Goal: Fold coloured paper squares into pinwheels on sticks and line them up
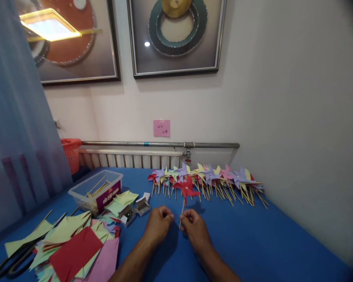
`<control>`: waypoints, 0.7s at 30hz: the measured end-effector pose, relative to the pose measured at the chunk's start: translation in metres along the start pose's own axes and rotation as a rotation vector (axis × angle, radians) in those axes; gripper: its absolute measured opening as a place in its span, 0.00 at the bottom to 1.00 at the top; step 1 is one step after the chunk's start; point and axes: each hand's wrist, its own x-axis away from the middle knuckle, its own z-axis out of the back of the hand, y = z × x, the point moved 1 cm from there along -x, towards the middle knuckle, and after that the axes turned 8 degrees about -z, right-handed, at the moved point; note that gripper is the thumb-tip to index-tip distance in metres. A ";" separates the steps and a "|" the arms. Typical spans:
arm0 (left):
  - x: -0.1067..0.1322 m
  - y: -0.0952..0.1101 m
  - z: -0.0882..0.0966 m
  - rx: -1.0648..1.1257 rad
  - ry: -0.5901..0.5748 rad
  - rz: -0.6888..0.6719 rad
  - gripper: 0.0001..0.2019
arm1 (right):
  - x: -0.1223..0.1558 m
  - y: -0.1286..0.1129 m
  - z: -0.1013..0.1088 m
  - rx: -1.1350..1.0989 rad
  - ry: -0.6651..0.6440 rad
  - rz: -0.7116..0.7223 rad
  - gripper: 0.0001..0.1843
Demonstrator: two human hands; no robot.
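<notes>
Red pinwheel (pixel 187 188), one: over the blue table (pixel 241 243), stick (pixel 182 209) pinched in the fingers of the right hand (pixel 195 227). Left hand (pixel 158 224), just beside: fingers curled narrow; whether they grip anything, cannot tell. Finished pinwheels (pixel 211 176), assorted colours: rowed beyond. Clear plastic box (pixel 108 194), one, containing sticks: at left. Small boxes (pixel 142 206), near left hand. Paper sheets (pixel 75 252), piled, beside black-handled scissors (pixel 25 247).

- Blue surface (pixel 253 243): the support before you.
- Far side, to your right: pinwheels (pixel 211 175), massed in a row.
- To your left: clear tub (pixel 107 197), small boxes (pixel 142 205), paper sheets (pixel 75 253), scissors (pixel 29 243).
</notes>
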 end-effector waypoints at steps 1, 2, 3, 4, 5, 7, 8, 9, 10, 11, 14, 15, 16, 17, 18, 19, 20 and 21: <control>0.003 0.000 -0.007 0.018 -0.055 -0.005 0.06 | -0.003 0.001 0.002 -0.026 0.019 -0.014 0.07; 0.006 0.000 -0.012 0.021 -0.094 -0.011 0.05 | -0.005 0.002 0.003 -0.049 0.032 -0.023 0.08; 0.009 0.001 -0.016 0.009 -0.123 -0.019 0.04 | -0.006 0.003 0.004 -0.069 0.039 -0.027 0.08; 0.012 0.003 -0.019 -0.016 -0.140 -0.033 0.04 | -0.007 0.004 0.005 -0.084 0.041 -0.029 0.08; 0.014 0.004 -0.021 -0.052 -0.145 -0.052 0.04 | -0.008 0.005 0.005 -0.094 0.041 -0.026 0.08; 0.017 0.007 -0.023 -0.139 -0.119 -0.093 0.05 | -0.008 0.006 0.005 -0.099 0.044 -0.008 0.08; 0.018 0.008 -0.023 -0.178 -0.095 -0.110 0.05 | -0.007 0.006 0.004 -0.094 0.049 0.007 0.09; 0.018 0.009 -0.023 -0.210 -0.071 -0.124 0.05 | -0.006 0.007 0.004 -0.083 0.054 0.021 0.09; 0.018 0.009 -0.023 -0.230 -0.050 -0.132 0.05 | -0.006 0.007 0.003 -0.071 0.059 0.030 0.09; 0.018 0.010 -0.023 -0.240 -0.034 -0.135 0.05 | -0.005 0.007 0.002 -0.059 0.060 0.032 0.08; 0.019 0.009 -0.024 -0.257 -0.005 -0.138 0.06 | -0.004 0.008 0.001 -0.043 0.059 0.032 0.05; 0.019 0.009 -0.024 -0.269 -0.001 -0.142 0.07 | -0.004 0.009 0.000 -0.044 0.058 0.035 0.05; 0.020 0.008 -0.024 -0.286 0.000 -0.152 0.07 | -0.004 0.010 0.000 -0.046 0.057 0.037 0.05; 0.020 0.008 -0.024 -0.305 -0.002 -0.167 0.08 | -0.004 0.010 0.000 -0.050 0.057 0.039 0.05; 0.021 0.008 -0.024 -0.324 -0.004 -0.184 0.08 | -0.005 0.011 -0.001 -0.052 0.059 0.040 0.06; 0.021 0.008 -0.024 -0.339 -0.006 -0.197 0.08 | -0.005 0.012 -0.001 -0.046 0.060 0.040 0.06; 0.022 0.009 -0.024 -0.346 -0.006 -0.201 0.08 | -0.006 0.013 -0.001 -0.023 0.051 0.046 0.07; 0.022 0.009 -0.024 -0.347 -0.002 -0.196 0.08 | -0.006 0.014 -0.002 0.009 0.042 0.057 0.07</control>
